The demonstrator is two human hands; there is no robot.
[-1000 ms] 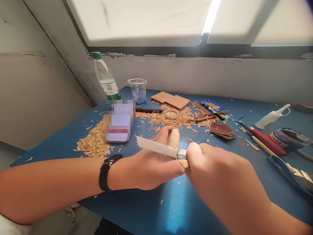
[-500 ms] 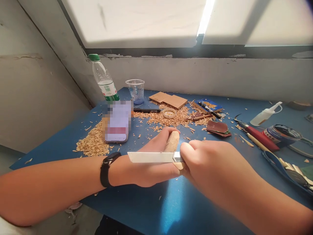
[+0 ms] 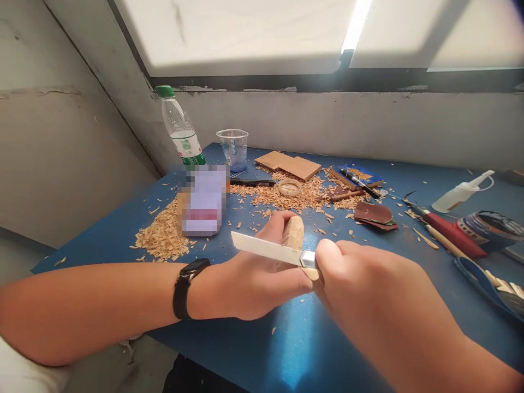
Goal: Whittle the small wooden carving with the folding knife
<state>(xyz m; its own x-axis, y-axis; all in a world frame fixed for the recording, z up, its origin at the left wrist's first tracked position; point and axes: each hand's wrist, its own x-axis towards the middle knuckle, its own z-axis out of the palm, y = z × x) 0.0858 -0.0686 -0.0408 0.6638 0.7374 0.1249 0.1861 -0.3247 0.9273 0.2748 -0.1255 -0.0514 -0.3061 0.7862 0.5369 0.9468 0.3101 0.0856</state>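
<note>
My left hand [image 3: 254, 284], with a black watch on its wrist, is closed around a pale piece of carved wood [image 3: 293, 233]. The wood's rounded far end sticks out above the fingers, and a small part of its near end shows by the thumb. My right hand [image 3: 364, 278] grips a utility knife [image 3: 268, 248]; the handle is hidden in the fist. Its long blade points left across the wood and over my left hand. From this angle I cannot tell whether the edge touches the wood. Both hands are close together above the blue table [image 3: 245, 349].
Wood shavings [image 3: 161, 234] lie piled by a phone [image 3: 203, 202]. Behind stand a bottle [image 3: 184, 134] and a plastic cup [image 3: 232, 150], near flat boards [image 3: 289, 164] and a marker [image 3: 251, 182]. Sandpaper [image 3: 374, 214], a red-handled tool [image 3: 454, 234] and a squeeze bottle [image 3: 462, 192] lie right.
The knife blade has tilted, its tip now higher than its base. The whole scene has shifted slightly right in view. Both hands keep their holds.
</note>
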